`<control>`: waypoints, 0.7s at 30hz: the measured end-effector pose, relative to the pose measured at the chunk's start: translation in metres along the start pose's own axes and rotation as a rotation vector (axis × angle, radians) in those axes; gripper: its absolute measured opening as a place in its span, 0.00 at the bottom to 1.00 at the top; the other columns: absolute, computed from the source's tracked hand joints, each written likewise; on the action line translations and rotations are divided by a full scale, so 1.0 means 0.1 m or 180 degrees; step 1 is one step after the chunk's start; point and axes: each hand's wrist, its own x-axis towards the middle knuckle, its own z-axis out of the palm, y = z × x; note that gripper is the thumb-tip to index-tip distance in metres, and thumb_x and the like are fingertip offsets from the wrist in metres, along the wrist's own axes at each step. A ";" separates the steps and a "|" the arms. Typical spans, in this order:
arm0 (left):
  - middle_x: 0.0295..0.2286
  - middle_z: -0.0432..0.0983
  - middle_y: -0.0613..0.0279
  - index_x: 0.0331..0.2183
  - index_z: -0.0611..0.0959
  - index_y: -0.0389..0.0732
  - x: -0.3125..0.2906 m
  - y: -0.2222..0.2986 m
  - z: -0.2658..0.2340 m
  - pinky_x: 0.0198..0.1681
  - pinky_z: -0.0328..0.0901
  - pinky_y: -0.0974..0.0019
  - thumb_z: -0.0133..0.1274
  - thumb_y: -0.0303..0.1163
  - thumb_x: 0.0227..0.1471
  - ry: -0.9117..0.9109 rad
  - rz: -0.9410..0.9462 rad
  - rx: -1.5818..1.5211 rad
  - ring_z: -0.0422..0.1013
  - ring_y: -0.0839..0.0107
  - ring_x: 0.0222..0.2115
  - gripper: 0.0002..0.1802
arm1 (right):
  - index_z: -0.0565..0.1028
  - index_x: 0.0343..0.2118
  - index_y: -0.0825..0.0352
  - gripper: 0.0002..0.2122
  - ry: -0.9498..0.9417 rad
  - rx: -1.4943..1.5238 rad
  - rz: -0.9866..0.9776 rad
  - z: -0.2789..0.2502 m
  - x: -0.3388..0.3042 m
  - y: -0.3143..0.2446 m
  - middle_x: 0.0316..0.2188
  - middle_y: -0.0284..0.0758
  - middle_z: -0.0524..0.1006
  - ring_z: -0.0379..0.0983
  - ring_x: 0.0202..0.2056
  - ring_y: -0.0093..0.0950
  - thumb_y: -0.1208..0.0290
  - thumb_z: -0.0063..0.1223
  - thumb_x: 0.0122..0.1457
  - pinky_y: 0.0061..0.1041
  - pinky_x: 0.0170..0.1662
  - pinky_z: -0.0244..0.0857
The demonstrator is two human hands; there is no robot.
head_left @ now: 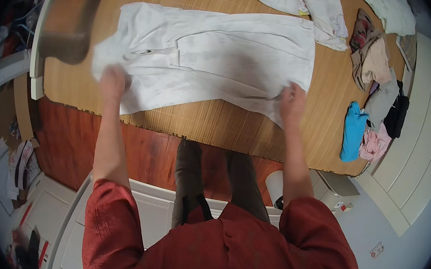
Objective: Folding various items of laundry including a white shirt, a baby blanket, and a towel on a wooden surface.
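Note:
Spread sideways across a bamboo mat point(171, 112) lies a white shirt point(209, 40), its placket running along the middle and creases crossing the cloth. My left hand point(112, 82) is closed on the near edge at the shirt's left end and looks a little blurred. At the near right corner, my right hand point(292, 103) pinches the cloth with its fingers bent together. Between my hands the near edge of the shirt runs unevenly, with folds drawn toward the right hand.
Patterned white clothing point(310, 9) lies at the far side. Along the right edge are a blue folded garment point(353, 132), a pink one point(375, 142), a grey one point(383, 104) and a black one point(399, 110). A dark curved shape point(71, 43) is at the left.

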 end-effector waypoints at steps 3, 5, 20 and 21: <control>0.27 0.69 0.47 0.33 0.73 0.36 -0.32 0.57 0.00 0.34 0.60 0.55 0.46 0.32 0.45 0.1330 0.1203 -0.0311 0.66 0.51 0.30 0.12 | 0.70 0.39 0.72 0.18 -0.0159 -0.0260 0.0725 -0.23 0.11 0.49 0.32 0.44 0.72 0.70 0.34 0.37 0.62 0.49 0.50 0.30 0.37 0.63; 0.31 0.69 0.49 0.34 0.72 0.37 -0.67 0.74 0.12 0.35 0.60 0.55 0.48 0.31 0.44 0.0860 0.1999 0.0118 0.65 0.52 0.32 0.12 | 0.69 0.39 0.73 0.21 -0.0399 -0.0299 0.1291 -0.19 0.15 0.60 0.30 0.45 0.72 0.70 0.33 0.38 0.58 0.51 0.49 0.30 0.37 0.63; 0.40 0.67 0.60 0.37 0.73 0.42 -1.15 1.41 0.85 0.46 0.56 0.58 0.50 0.28 0.40 -0.0548 0.3293 0.0690 0.61 0.61 0.44 0.16 | 0.70 0.37 0.65 0.17 -0.0896 -0.0313 -0.1712 -0.28 -0.41 0.58 0.39 0.40 0.67 0.62 0.42 0.39 0.69 0.57 0.43 0.37 0.43 0.59; 0.39 0.68 0.60 0.35 0.75 0.42 -1.10 1.46 0.80 0.45 0.57 0.60 0.50 0.29 0.41 -0.0758 0.3328 0.0544 0.62 0.62 0.43 0.13 | 0.71 0.36 0.64 0.14 -0.1161 -0.0378 -0.1844 -0.27 -0.44 0.58 0.38 0.40 0.68 0.62 0.42 0.39 0.71 0.56 0.44 0.37 0.43 0.59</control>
